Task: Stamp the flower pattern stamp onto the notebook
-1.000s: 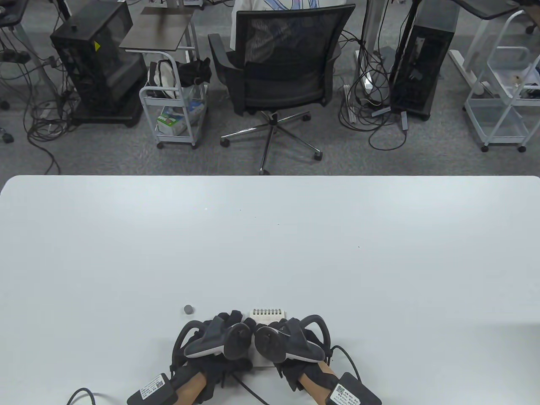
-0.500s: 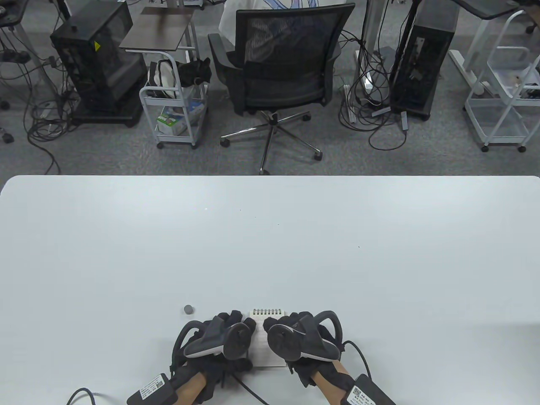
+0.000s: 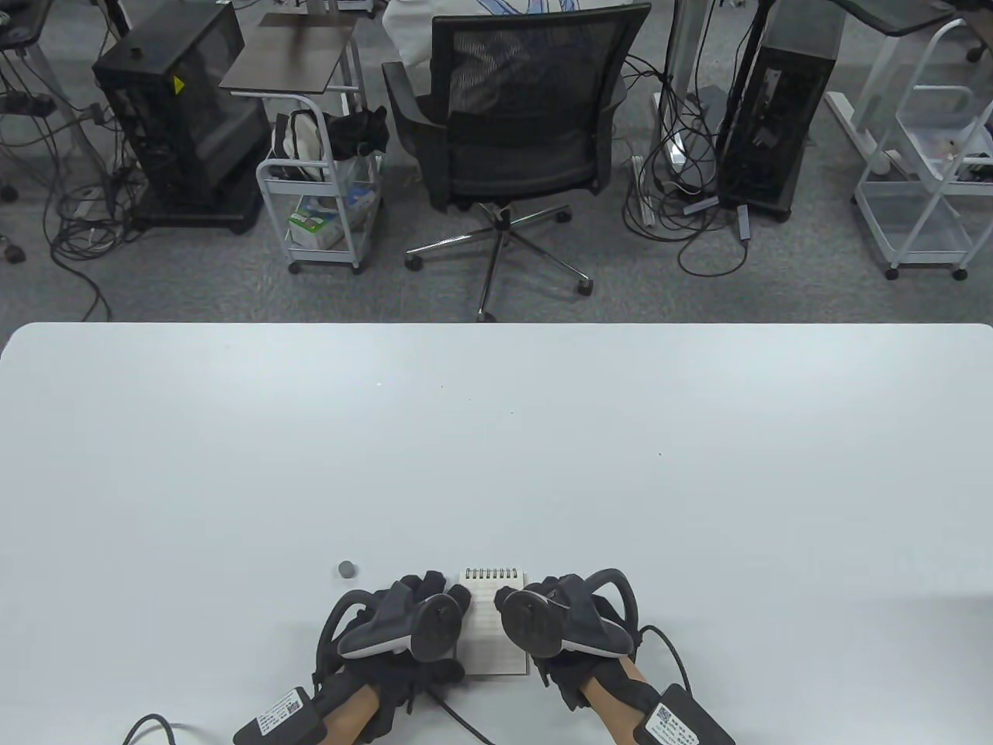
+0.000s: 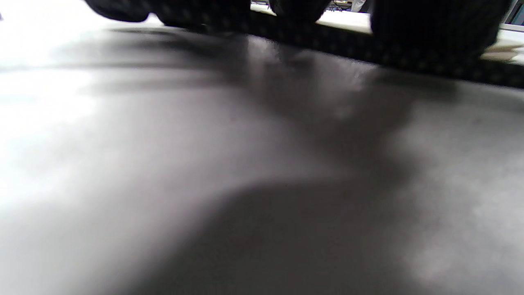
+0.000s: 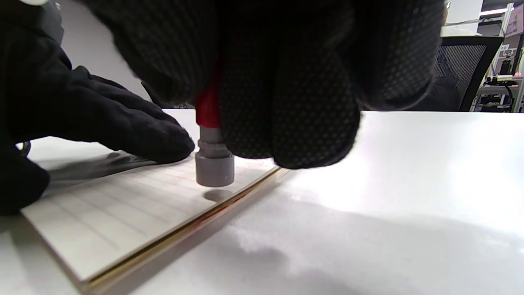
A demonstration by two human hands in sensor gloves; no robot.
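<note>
My right hand (image 5: 262,82) gripped the red-and-grey stamp (image 5: 213,151) upright, its grey end just above the lined notebook (image 5: 123,209) near its right edge. My left hand (image 3: 403,628) lay flat, fingers pressing the page's left side. Beyond, a small grey cap (image 3: 347,569) sat on the white table (image 3: 496,450).

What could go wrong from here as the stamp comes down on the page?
1. The stamp hovers just above the notebook, close to the page's right edge, so the print may land partly off the paper.
2. The right hand hides most of the stamp's body; a tilted press could print unevenly.
3. The left hand only rests on the page's far side; the notebook may shift under pressure.
</note>
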